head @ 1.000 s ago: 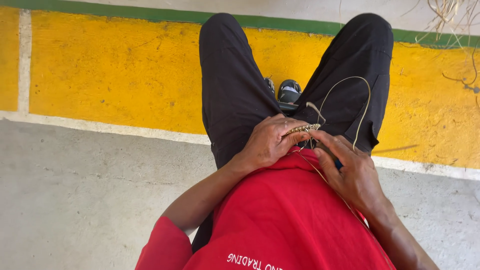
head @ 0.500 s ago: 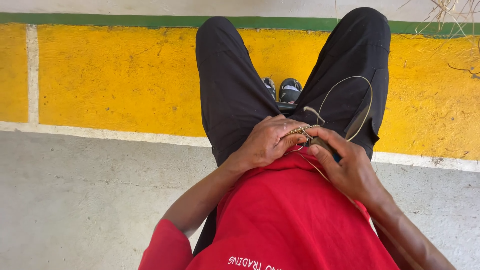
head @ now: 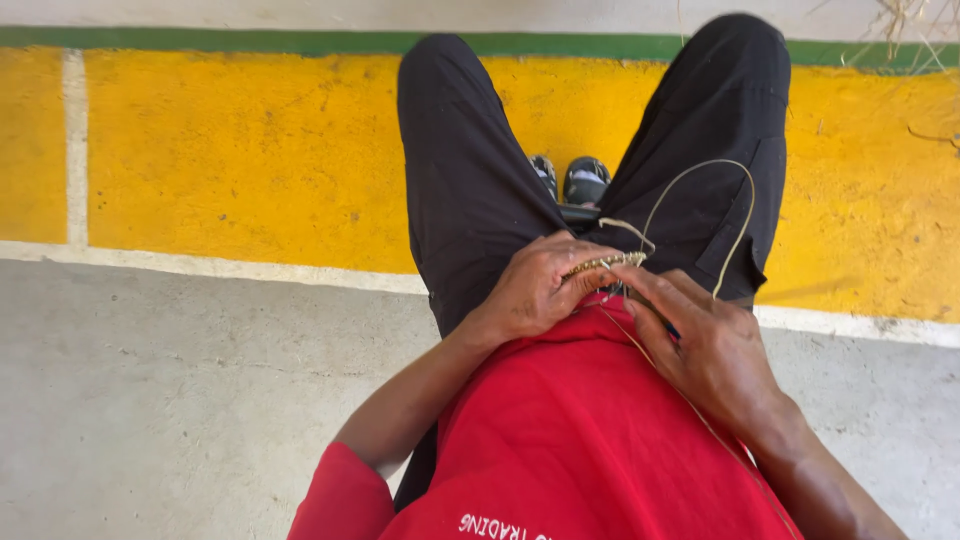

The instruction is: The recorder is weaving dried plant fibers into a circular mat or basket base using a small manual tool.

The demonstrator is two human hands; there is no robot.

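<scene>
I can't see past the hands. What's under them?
Under the left hand and right hand lie black trousers and a red shirt. The fingers cover most of the woven strip.

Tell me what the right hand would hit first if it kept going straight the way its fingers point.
The right hand points up-left toward the thin pale woven strip pinched in the left hand. Its fingertips look already at the strip, so it would likely meet that first, then the left hand's fingers; depth is unclear.
</scene>
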